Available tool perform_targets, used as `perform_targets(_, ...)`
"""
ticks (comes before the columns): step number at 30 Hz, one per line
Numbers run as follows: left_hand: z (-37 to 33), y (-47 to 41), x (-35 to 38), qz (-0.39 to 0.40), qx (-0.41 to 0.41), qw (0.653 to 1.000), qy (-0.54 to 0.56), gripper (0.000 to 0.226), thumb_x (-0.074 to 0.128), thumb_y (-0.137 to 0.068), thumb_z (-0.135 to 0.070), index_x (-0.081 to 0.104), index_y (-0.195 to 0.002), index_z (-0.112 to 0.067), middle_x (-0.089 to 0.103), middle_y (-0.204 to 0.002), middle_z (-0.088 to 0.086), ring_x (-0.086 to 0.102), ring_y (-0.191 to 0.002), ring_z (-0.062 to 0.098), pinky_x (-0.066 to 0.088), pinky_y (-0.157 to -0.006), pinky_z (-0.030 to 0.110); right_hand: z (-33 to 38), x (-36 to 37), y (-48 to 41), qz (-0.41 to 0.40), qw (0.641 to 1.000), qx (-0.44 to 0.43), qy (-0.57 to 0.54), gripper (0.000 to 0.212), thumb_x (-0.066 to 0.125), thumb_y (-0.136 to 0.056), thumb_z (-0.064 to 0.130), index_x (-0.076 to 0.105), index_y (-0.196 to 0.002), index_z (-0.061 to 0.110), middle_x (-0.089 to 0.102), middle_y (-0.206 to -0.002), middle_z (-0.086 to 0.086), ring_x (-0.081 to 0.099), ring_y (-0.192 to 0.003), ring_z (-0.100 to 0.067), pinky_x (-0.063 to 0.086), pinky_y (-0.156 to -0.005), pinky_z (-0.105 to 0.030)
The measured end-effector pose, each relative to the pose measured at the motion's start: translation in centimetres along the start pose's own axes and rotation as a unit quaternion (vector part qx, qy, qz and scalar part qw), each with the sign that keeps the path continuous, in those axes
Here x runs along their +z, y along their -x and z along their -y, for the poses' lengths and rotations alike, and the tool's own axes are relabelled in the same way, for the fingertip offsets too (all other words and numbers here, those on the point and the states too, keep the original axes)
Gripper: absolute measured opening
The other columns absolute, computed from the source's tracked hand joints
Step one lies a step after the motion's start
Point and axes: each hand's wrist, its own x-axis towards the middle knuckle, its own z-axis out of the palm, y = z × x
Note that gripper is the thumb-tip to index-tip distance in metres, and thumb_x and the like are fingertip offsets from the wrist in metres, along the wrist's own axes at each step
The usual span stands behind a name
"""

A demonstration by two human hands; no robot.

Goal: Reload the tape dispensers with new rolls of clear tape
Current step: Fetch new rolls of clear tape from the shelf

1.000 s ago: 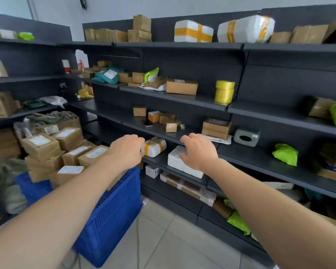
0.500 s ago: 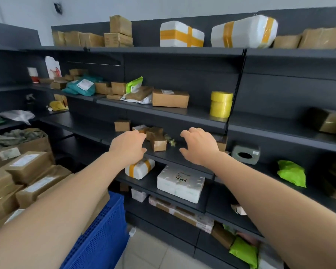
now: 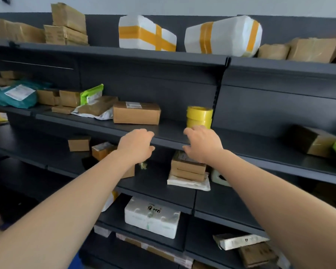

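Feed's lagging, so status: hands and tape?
Hands open, empty: left hand, right hand. Right hand at yellow tape rolls on shelf, contact unclear. Beside them a cardboard box, not blocking.

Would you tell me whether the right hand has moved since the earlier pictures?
Yes. The right hand has risen from the lower shelves to just below the yellow tape rolls.

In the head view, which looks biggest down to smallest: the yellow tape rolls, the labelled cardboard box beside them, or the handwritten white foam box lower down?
1. white foam box, though it sits nearer the camera, so unsure
2. labelled cardboard box
3. yellow tape rolls
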Motion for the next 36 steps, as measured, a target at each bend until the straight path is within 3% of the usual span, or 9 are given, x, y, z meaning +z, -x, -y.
perform_targets(11, -2.2, -15.9, 3.5, -0.007, 0.072, 0.994, 0.078, 0.048, 0.053, -0.095, -0.036, 0.045, -0.139, -0.018, 0.049, -0.139, 0.007, 0.048, -0.125, 0.026, 0.049, -0.095, 0.042, -8.0, 4.3, -10.5, 0.009, 0.994, 0.106, 0.04, 0.048, 0.054, -0.094, 0.041, 0.05, -0.134, 0.014, 0.056, -0.13, -0.009, 0.05, -0.121, -0.029, 0.045, -0.094, -0.04)
perform_targets(17, -3.0, -23.4, 5.3, -0.013, 0.098, 0.985, 0.139, 0.055, 0.05, -0.096, -0.042, 0.039, -0.143, -0.017, 0.046, -0.144, 0.007, 0.045, -0.13, 0.026, 0.043, -0.102, 0.04, -10.7, 6.0, -15.0, -0.05, 0.983, 0.169, 0.045, 0.054, 0.044, -0.097, 0.052, 0.049, -0.132, 0.012, 0.057, -0.129, -0.011, 0.052, -0.12, -0.03, 0.046, -0.092, -0.04)
perform_targets(20, -3.6, -26.0, 6.4, -0.017, 0.088, 0.976, 0.199, 0.059, 0.043, -0.097, -0.049, 0.035, -0.146, -0.017, 0.045, -0.145, 0.008, 0.043, -0.132, 0.027, 0.041, -0.104, 0.042, -11.8, 6.9, -16.3, -0.076, 0.977, 0.197, 0.013, 0.058, 0.037, -0.097, 0.057, 0.049, -0.13, 0.011, 0.058, -0.129, -0.012, 0.053, -0.12, -0.031, 0.047, -0.092, -0.042)
perform_targets(24, -5.0, -29.0, 7.7, 0.046, 0.02, 0.941, 0.333, 0.07, 0.034, -0.094, -0.061, 0.027, -0.149, -0.019, 0.04, -0.15, 0.006, 0.038, -0.136, 0.026, 0.037, -0.108, 0.045, -13.4, 8.1, -18.1, -0.063, 0.957, 0.265, -0.1, 0.064, 0.032, -0.098, 0.059, 0.049, -0.132, 0.008, 0.056, -0.131, -0.016, 0.051, -0.123, -0.034, 0.047, -0.094, -0.044)
perform_targets(29, -6.2, -30.8, 9.0, 0.183, -0.071, 0.847, 0.495, 0.075, 0.033, -0.09, -0.068, 0.026, -0.15, -0.024, 0.032, -0.153, 0.005, 0.043, -0.131, 0.031, 0.047, -0.097, 0.049, -14.5, 9.2, -19.8, 0.0, 0.873, 0.379, -0.306, 0.073, 0.02, -0.099, 0.059, 0.039, -0.142, 0.004, 0.049, -0.141, -0.02, 0.05, -0.125, -0.038, 0.043, -0.099, -0.045)
perform_targets(32, -6.3, -31.2, 9.5, 0.262, -0.1, 0.781, 0.558, 0.075, 0.036, -0.089, -0.068, 0.028, -0.148, -0.023, 0.04, -0.148, 0.014, 0.049, -0.125, 0.036, 0.049, -0.094, 0.055, -14.8, 10.0, -20.1, 0.064, 0.752, 0.448, -0.48, 0.079, 0.024, -0.095, 0.068, 0.023, -0.153, 0.014, 0.036, -0.154, -0.016, 0.043, -0.133, -0.04, 0.044, -0.101, -0.053)
perform_targets(34, -6.1, -31.3, 9.8, 0.301, -0.117, 0.751, 0.576, 0.081, 0.039, -0.085, -0.073, 0.027, -0.149, -0.023, 0.041, -0.146, 0.019, 0.049, -0.125, 0.041, 0.049, -0.092, 0.058, -15.0, 10.1, -19.9, 0.099, 0.669, 0.465, -0.571, 0.079, 0.03, -0.093, 0.071, 0.027, -0.151, 0.018, 0.039, -0.151, -0.019, 0.043, -0.133, -0.042, 0.041, -0.101, -0.059)
perform_targets(36, -6.0, -31.3, 10.0, 0.337, -0.132, 0.726, 0.585, 0.09, 0.04, -0.08, -0.078, 0.025, -0.15, -0.024, 0.04, -0.147, 0.021, 0.046, -0.126, 0.044, 0.049, -0.089, 0.059, -15.3, 10.2, -19.9, 0.119, 0.633, 0.467, -0.606, 0.079, 0.037, -0.09, 0.072, 0.034, -0.148, 0.018, 0.045, -0.146, -0.02, 0.046, -0.13, -0.042, 0.042, -0.101, -0.062)
